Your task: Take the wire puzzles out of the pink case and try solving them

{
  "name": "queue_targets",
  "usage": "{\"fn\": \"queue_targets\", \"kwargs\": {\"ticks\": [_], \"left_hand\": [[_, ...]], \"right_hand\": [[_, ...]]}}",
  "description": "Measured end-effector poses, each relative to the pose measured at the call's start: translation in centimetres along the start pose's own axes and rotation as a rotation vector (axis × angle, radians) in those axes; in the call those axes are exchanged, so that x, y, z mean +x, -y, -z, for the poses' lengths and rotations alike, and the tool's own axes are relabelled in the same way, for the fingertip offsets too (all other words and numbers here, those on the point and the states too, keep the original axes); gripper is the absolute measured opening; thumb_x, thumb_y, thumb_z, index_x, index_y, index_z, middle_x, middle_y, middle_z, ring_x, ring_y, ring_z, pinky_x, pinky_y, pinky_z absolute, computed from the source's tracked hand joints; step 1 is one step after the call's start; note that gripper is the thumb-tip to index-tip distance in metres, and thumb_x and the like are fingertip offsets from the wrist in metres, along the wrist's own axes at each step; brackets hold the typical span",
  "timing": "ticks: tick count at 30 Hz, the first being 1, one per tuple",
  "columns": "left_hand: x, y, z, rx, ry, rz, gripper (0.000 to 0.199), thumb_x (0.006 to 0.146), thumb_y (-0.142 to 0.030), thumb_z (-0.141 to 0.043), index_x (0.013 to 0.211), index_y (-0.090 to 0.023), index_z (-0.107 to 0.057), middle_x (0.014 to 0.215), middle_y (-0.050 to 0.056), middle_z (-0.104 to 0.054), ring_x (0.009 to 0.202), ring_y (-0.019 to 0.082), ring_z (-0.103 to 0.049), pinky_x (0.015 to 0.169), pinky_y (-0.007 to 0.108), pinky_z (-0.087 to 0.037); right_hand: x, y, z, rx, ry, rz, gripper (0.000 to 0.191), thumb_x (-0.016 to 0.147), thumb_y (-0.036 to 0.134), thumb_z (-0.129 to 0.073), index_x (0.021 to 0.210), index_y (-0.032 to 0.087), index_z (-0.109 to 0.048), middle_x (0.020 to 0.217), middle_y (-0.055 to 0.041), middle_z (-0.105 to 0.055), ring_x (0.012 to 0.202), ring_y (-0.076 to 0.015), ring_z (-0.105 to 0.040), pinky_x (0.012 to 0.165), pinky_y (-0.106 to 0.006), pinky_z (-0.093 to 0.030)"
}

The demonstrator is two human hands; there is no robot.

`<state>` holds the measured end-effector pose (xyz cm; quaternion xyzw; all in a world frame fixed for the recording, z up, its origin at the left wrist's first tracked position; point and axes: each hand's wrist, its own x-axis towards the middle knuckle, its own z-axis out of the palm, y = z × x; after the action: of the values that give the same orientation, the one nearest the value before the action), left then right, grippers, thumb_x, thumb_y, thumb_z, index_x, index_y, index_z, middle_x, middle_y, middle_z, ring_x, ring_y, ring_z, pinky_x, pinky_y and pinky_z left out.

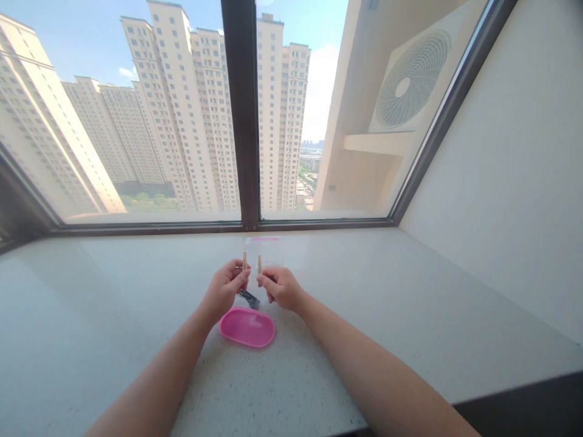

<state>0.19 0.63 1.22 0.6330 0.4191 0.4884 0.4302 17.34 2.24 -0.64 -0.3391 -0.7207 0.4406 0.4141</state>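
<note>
Between the thumb and fingers of my left hand [226,284] is a small pale wooden clothespin [245,261], held upright. A second wooden clothespin [259,264] stands upright in the pinch of my right hand [283,287]. The two pieces are close together but apart; their lower ends are hidden by my fingers. Just below my left fingertips lies a small dark object [249,298], whose kind I cannot make out. A shallow pink oval dish [247,328] sits nearer to me, between my forearms. Behind my hands, a clear zip bag [264,241] with a pink strip lies flat.
All of this rests on a pale speckled windowsill [387,315]. A dark window frame [248,121] closes off the far side, with tall buildings and an air-conditioner unit [410,82] outside. A white wall [510,182] rises on the right.
</note>
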Motion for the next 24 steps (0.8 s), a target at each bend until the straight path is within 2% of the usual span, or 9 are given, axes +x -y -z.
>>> {"fn": "queue_targets", "kwargs": {"ticks": [15,24], "left_hand": [[-0.03,-0.36,0.03,-0.011,-0.067,-0.016,0.021,0.081,-0.036,-0.055,0.089,-0.016,-0.053,0.052,-0.005,-0.05,0.05,0.01,-0.043,0.05,0.022,-0.032],[-0.15,-0.64,-0.06,-0.017,-0.031,-0.001,0.021,0.081,-0.036,-0.055,0.089,-0.016,-0.052,0.053,-0.006,-0.047,0.049,0.01,-0.04,0.049,0.022,-0.029]], "right_hand": [[-0.03,0.0,-0.11,0.032,0.027,-0.016,0.022,0.085,0.029,-0.048,0.071,0.015,-0.056,0.039,0.0066,-0.046,0.033,-0.006,-0.042,0.039,-0.015,-0.033],[0.0,0.01,-0.02,0.038,0.042,-0.023,0.022,0.086,0.03,-0.048,0.072,0.015,-0.057,0.039,0.0067,-0.047,0.033,-0.0065,-0.042,0.039,-0.016,-0.034]]}}
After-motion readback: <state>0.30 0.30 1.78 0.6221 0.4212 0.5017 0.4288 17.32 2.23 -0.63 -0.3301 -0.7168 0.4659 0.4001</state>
